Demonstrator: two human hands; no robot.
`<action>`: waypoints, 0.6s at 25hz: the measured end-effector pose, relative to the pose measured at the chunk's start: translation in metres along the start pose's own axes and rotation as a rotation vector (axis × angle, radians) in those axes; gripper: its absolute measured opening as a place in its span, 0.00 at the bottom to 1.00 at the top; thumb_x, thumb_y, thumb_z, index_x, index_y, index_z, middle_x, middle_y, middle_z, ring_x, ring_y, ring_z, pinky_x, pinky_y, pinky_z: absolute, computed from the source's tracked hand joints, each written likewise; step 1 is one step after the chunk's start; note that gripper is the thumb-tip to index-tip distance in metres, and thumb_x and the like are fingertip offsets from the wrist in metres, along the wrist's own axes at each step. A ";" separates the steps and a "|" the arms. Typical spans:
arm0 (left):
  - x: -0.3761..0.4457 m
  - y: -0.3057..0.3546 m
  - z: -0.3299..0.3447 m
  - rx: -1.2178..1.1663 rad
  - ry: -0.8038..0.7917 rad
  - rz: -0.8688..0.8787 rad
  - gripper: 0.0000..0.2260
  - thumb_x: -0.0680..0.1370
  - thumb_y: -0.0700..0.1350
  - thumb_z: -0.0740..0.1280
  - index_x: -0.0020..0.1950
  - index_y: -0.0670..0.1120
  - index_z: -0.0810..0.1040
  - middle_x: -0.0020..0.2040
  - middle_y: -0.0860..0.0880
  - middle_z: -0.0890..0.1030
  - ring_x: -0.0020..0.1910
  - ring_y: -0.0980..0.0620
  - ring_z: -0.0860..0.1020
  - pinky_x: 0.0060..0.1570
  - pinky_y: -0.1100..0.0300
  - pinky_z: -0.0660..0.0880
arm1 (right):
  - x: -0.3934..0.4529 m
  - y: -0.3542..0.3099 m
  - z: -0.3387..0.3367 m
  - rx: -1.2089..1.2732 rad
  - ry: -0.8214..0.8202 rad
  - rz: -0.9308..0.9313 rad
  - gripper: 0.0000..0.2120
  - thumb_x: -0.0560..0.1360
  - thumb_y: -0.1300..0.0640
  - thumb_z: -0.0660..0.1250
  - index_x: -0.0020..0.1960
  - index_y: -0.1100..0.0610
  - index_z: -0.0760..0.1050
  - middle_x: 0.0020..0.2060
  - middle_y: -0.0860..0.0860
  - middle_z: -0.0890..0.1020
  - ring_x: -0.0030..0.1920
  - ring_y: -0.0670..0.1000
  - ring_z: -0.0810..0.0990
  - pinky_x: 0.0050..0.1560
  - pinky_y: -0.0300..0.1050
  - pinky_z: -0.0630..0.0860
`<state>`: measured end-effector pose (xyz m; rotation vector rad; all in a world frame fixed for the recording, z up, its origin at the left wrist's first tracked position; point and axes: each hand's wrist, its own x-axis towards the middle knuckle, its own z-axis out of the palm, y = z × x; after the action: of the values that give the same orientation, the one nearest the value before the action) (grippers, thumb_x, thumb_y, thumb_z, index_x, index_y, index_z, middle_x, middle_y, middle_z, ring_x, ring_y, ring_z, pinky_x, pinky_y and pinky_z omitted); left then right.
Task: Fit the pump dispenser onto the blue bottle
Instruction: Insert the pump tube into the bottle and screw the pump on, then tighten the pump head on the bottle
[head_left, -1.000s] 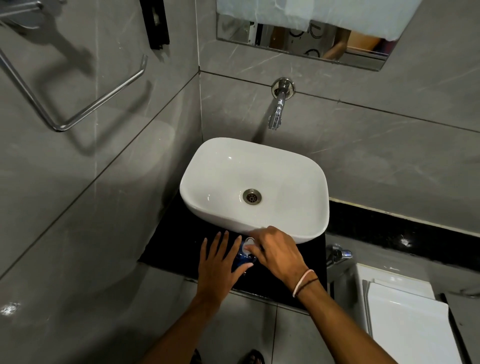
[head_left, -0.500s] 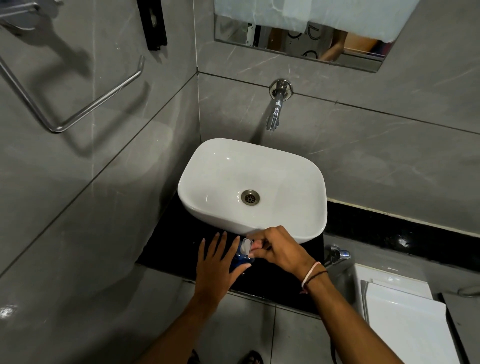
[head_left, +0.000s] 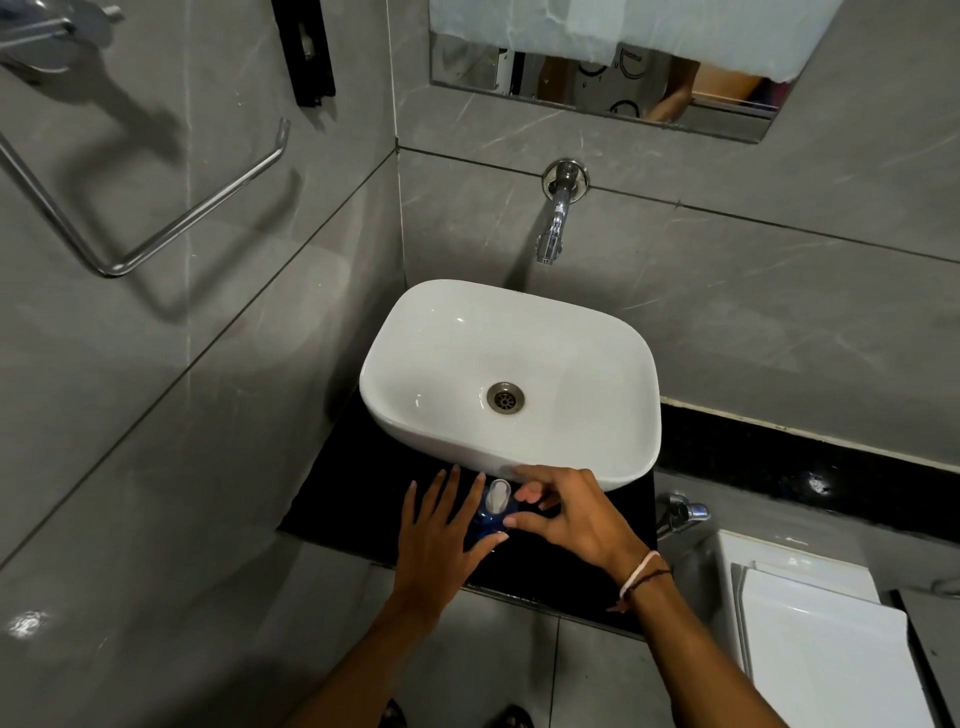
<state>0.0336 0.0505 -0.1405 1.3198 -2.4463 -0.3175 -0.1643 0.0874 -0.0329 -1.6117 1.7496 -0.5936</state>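
The blue bottle (head_left: 485, 522) stands on the black counter (head_left: 343, 499) just in front of the white basin (head_left: 509, 374). A white pump dispenser (head_left: 498, 493) sits on top of it, its nozzle pointing toward the basin. My left hand (head_left: 441, 535) rests flat against the bottle's left side, fingers spread and thumb wrapped under it. My right hand (head_left: 566, 514) is beside the pump on the right, fingers loosely curled; thumb and fingertips touch the bottle's neck just below the pump. Most of the bottle body is hidden by my hands.
A chrome tap (head_left: 556, 218) juts from the grey tiled wall above the basin. A chrome towel rail (head_left: 171, 228) is on the left wall. A small angle valve (head_left: 683, 512) and a white toilet cistern (head_left: 821, 634) lie to the right. A mirror (head_left: 597, 78) hangs above.
My right hand has turned and slipped off the pump's top to its right side, so the white pump head now shows. My left hand has stayed against the bottle.
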 end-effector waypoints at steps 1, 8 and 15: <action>-0.002 0.000 0.000 -0.040 0.009 -0.002 0.39 0.74 0.72 0.60 0.78 0.49 0.64 0.73 0.45 0.73 0.72 0.45 0.71 0.71 0.40 0.67 | -0.004 0.010 0.003 0.065 0.045 0.049 0.27 0.70 0.52 0.81 0.67 0.52 0.80 0.48 0.49 0.87 0.49 0.47 0.85 0.54 0.36 0.82; -0.025 -0.003 0.004 -0.880 -0.065 -0.435 0.29 0.72 0.47 0.76 0.69 0.60 0.68 0.65 0.54 0.79 0.67 0.54 0.76 0.58 0.74 0.71 | -0.009 0.042 0.063 0.624 0.011 0.426 0.23 0.76 0.72 0.71 0.71 0.69 0.73 0.62 0.68 0.82 0.62 0.58 0.82 0.58 0.43 0.82; -0.024 -0.029 -0.021 -0.861 0.013 -0.525 0.23 0.75 0.43 0.74 0.70 0.47 0.75 0.61 0.52 0.82 0.61 0.55 0.79 0.56 0.76 0.71 | 0.031 0.012 0.100 0.657 0.051 0.407 0.20 0.76 0.70 0.72 0.67 0.69 0.76 0.57 0.70 0.84 0.51 0.54 0.83 0.48 0.38 0.82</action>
<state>0.0759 0.0543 -0.1361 1.4562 -1.5516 -1.2977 -0.0989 0.0695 -0.1133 -0.7734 1.6167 -0.8903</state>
